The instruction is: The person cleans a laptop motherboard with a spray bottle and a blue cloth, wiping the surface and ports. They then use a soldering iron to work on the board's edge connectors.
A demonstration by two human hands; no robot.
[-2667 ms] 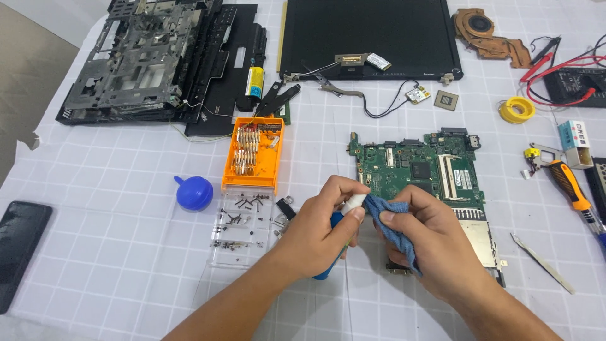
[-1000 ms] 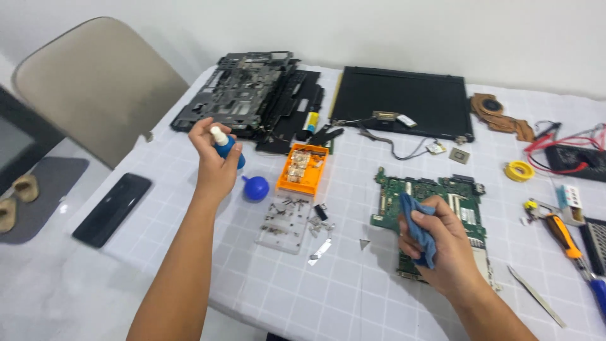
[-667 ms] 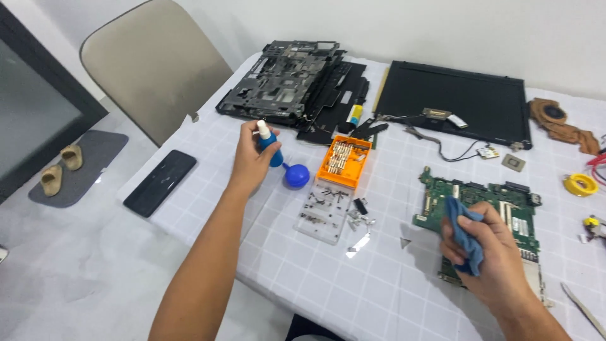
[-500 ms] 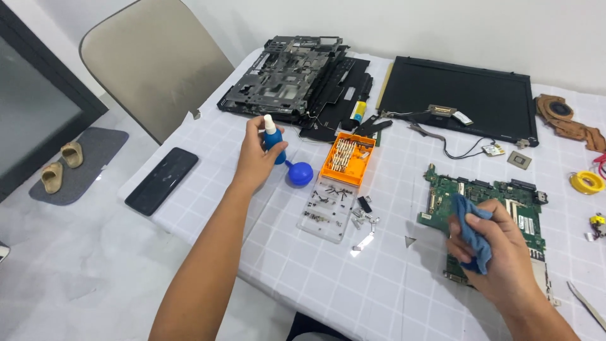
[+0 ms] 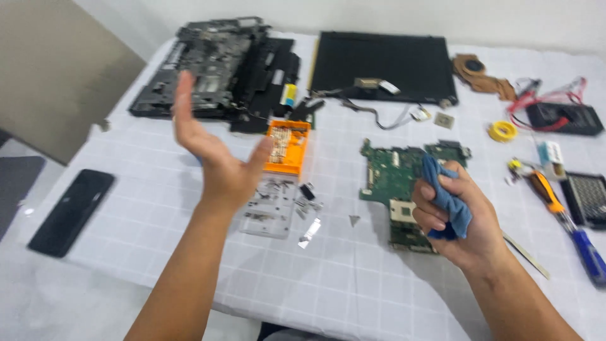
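A white surface (image 5: 379, 297) covered with a cloth printed in a pale grey grid of squares fills most of the view. Behind it, at twelve o'clock, runs a plain white wall (image 5: 442, 16) with no window in sight. At ten o'clock stands a chair (image 5: 57, 82) with a beige-grey padded back, set just beside the corner of the surface. Below it, at eight o'clock, a strip of light grey floor (image 5: 12, 151) shows, with a darker grey mat (image 5: 16, 189) lying on it. The light is soft and even, casting only faint shadows on the cloth.
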